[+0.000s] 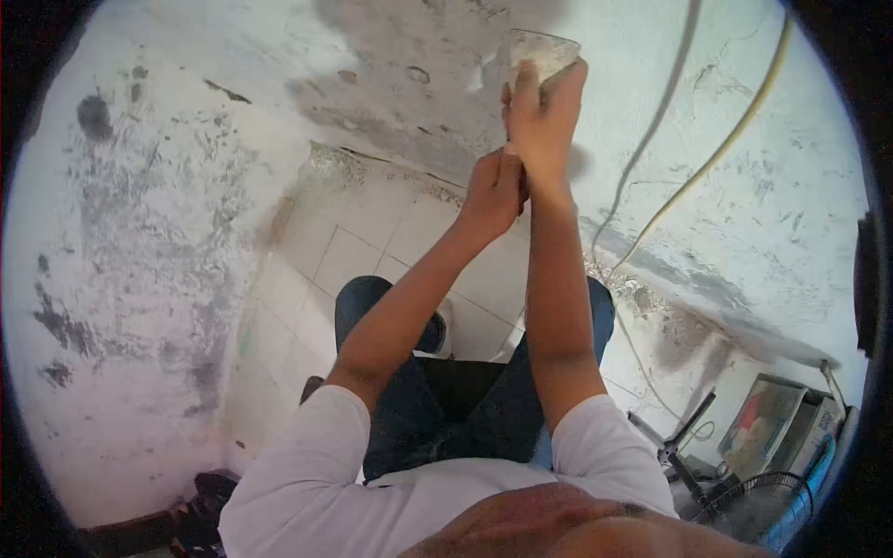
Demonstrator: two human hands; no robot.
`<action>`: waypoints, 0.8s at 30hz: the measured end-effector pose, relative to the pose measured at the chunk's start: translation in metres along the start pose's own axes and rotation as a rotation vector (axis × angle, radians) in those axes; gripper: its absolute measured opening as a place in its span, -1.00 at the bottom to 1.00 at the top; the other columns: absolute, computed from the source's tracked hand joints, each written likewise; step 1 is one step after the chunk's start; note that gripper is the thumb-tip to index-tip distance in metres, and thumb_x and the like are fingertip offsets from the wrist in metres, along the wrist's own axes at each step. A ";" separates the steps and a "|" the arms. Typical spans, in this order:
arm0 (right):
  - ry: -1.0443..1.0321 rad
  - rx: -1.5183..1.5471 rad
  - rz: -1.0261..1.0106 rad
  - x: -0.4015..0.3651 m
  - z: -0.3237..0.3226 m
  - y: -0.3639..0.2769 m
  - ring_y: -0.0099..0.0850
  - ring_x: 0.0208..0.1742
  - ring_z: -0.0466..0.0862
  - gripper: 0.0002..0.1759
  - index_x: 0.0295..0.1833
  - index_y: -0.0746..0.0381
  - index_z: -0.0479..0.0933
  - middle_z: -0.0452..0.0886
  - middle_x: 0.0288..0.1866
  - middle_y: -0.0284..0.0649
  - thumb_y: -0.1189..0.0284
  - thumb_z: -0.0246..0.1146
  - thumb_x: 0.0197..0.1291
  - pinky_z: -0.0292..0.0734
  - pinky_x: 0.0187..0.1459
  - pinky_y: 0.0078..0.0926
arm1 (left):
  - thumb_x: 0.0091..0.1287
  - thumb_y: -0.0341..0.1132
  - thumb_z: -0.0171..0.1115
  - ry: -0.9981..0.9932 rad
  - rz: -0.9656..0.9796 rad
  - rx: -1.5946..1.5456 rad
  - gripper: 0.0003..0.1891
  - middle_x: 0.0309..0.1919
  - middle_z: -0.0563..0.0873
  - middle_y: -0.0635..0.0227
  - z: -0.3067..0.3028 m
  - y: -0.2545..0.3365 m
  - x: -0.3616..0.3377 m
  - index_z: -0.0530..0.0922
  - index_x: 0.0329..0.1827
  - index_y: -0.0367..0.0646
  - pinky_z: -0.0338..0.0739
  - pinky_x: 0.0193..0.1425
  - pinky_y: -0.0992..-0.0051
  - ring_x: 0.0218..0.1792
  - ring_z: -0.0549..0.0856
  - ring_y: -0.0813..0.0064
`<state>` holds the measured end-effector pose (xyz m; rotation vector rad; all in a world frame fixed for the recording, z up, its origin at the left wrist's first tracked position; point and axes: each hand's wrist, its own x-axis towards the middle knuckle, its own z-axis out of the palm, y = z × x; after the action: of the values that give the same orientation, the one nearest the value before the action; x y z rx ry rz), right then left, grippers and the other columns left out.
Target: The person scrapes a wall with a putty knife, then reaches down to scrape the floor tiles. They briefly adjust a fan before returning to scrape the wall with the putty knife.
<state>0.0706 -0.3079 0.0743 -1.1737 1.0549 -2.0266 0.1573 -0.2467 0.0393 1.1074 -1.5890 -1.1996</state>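
Observation:
Against the peeling wall [409, 84] is a putty knife [551, 48], its wide blade smeared with pale filler and its front edge at the wall. My right hand [546, 121] grips it close behind the blade, with fingers laid along the blade's back. Just below, my left hand [493, 191] is closed around the lower end, where the handle seems to be; the handle itself is mostly hidden by both hands. Grey patches and flaking paint surround the blade on its left.
A yellowish cable [721, 149] hangs down the wall at right. White floor tiles [358, 251] lie below, around my knees. A fan [763, 502] and a glass-sided box [763, 423] stand at lower right. Another stained wall [158, 251] rises at left.

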 end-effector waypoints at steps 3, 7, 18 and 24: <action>0.008 -0.023 0.050 0.001 0.004 0.000 -0.20 -0.45 0.70 -0.65 0.08 0.38 0.15 0.62 -0.43 0.04 0.45 0.07 0.32 0.57 -0.42 -0.34 | 0.57 -0.05 -0.29 0.014 -0.068 -0.142 -0.54 -0.71 0.39 0.52 0.000 0.007 0.001 0.39 -0.36 -0.21 0.23 -0.65 0.59 -0.73 0.31 0.71; 0.029 -0.018 -0.017 0.005 0.012 0.003 -0.13 -0.43 0.72 -0.66 0.08 0.39 0.15 0.62 -0.43 0.05 0.48 0.05 0.29 0.58 -0.41 -0.28 | 0.57 -0.05 -0.31 0.009 -0.062 -0.112 -0.53 -0.71 0.40 0.51 -0.012 0.005 0.002 0.40 -0.34 -0.22 0.22 -0.66 0.59 -0.74 0.32 0.71; -0.051 0.025 -0.022 0.007 -0.002 0.000 -0.47 -0.58 0.59 -0.74 -0.01 0.37 0.18 0.56 -0.51 -0.15 0.50 0.07 0.32 0.46 -0.58 -0.52 | 0.56 0.02 -0.31 0.022 -0.027 -0.134 -0.51 -0.69 0.39 0.50 0.010 -0.005 0.005 0.35 -0.40 -0.17 0.21 -0.68 0.58 -0.71 0.33 0.71; -0.047 0.025 0.038 0.007 -0.002 0.000 -0.42 -0.55 0.63 -0.76 -0.08 0.34 0.17 0.58 -0.50 -0.12 0.49 0.08 0.32 0.50 -0.54 -0.48 | 0.56 0.00 -0.31 0.029 -0.035 -0.130 -0.52 -0.68 0.39 0.51 0.008 -0.004 0.007 0.35 -0.42 -0.16 0.22 -0.67 0.59 -0.70 0.32 0.74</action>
<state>0.0655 -0.3124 0.0764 -1.1739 1.0188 -1.9685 0.1487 -0.2524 0.0352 1.0678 -1.4543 -1.2853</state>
